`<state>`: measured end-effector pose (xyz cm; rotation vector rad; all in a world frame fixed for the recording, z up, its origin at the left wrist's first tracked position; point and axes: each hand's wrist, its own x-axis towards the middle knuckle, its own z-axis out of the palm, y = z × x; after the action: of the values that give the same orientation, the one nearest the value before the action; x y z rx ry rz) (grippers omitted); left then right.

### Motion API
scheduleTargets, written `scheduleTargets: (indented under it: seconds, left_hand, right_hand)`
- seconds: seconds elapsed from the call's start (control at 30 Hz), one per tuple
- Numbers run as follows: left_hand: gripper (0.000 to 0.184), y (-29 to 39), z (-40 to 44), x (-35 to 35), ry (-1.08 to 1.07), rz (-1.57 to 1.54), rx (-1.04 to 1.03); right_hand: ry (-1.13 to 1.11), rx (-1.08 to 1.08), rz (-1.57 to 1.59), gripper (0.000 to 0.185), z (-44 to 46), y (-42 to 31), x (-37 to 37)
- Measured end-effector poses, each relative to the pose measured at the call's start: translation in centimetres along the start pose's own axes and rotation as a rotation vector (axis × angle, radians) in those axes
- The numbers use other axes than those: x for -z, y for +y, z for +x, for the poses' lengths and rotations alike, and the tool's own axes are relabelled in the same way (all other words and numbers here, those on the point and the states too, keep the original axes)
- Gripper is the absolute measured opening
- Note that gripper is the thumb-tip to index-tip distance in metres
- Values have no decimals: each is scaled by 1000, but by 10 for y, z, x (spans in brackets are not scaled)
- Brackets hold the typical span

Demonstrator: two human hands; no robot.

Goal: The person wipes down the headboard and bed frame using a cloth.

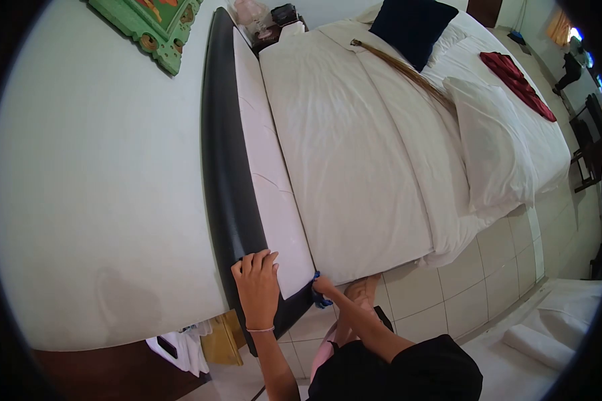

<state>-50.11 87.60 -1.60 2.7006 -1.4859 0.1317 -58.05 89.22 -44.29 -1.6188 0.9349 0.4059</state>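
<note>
My left hand [257, 284] lies flat with fingers stretched on the black and pale pink headboard [229, 154], near its close end. A thin band circles that wrist. My right hand [323, 286] is closed on a crumpled blue cloth [320, 298], which touches the headboard's lower corner beside the mattress. Part of the cloth is hidden by the fingers. Stretching away from both hands is the bed with its cream sheet [348, 160].
On the bed lie a dark blue cushion [411, 30], a straw broom [408, 70], a white pillow [495, 144] and a dark red cloth [518, 83]. A green carved frame [164, 40] hangs on the wall. Another person [572, 67] stands far right. White bedding [535, 341] is at lower right.
</note>
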Motion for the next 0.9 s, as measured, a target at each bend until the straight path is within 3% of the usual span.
scheduleTargets:
  seconds: [0.07,0.13,0.23,0.33,0.47,0.53,0.57,0.63,0.77,0.83,0.9]
  left_hand:
    - [20,0,1,0,14,0,3]
    - [20,0,2,0,4,6,17]
    - [21,0,1,1,-26,2,35]
    - [22,0,3,1,-31,-23,49]
    - [21,1,4,2,-9,-52,75]
    - [20,1,5,1,-4,-58,85]
    - [20,1,5,1,1,-59,93]
    - [20,0,4,0,-2,-52,100]
    - [21,1,4,0,-13,-50,118]
    - [26,1,3,0,-28,-58,124]
    - [30,2,3,0,-41,-68,128]
  right_hand:
    - [-30,-28,36,33,34,32,-15]
    - [-119,-247,404,31,70,67,-38]
    - [-124,-417,474,32,26,-3,19]
    - [-12,-469,503,32,48,-11,16]
    - [103,-396,498,32,57,-45,25]
    - [224,-69,287,32,42,-83,49]
    - [225,-70,282,32,38,-95,51]
    - [609,404,287,32,33,-118,56]
    - [485,694,424,46,-99,-197,115]
    - [386,839,375,54,-138,-199,121]
    - [338,844,365,56,-155,-184,115]
